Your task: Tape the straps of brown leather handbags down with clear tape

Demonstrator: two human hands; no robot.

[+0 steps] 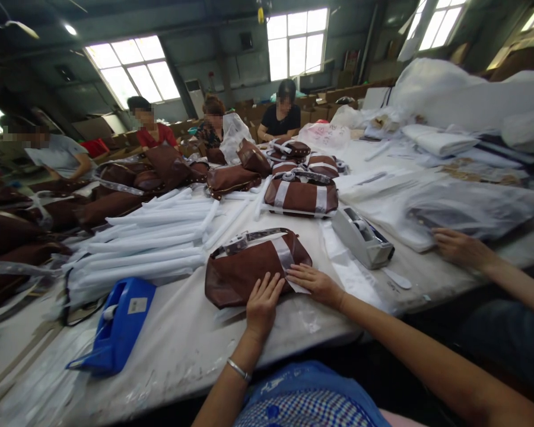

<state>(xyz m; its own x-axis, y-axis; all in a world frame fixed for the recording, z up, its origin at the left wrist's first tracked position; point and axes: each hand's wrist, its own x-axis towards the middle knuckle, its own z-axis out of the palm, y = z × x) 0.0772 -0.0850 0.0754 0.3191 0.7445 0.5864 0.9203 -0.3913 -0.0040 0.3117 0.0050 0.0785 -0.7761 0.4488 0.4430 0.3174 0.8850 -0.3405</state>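
A brown handbag (235, 274) lies in front of me on the table, its strap (244, 240) covered in clear wrap. Around its right part runs a pale band (283, 252). My left hand (263, 299) rests with fingers stretched out on the bag's lower front. Beside it, my right hand (317, 286) lies with extended fingers over the lower end of the band and the bag's edge. A white flap shows below the right fingers; whether they pinch it is hidden. Right of the bag stands a grey tape dispenser (362, 240).
A blue tape dispenser (122, 320) stands at left, near white rolled tubes (151, 240). A banded brown bag (300, 196) and several others lie behind. At right, a co-worker's hand (460, 249) touches a plastic-covered bag (467, 210). Several people sit across the table.
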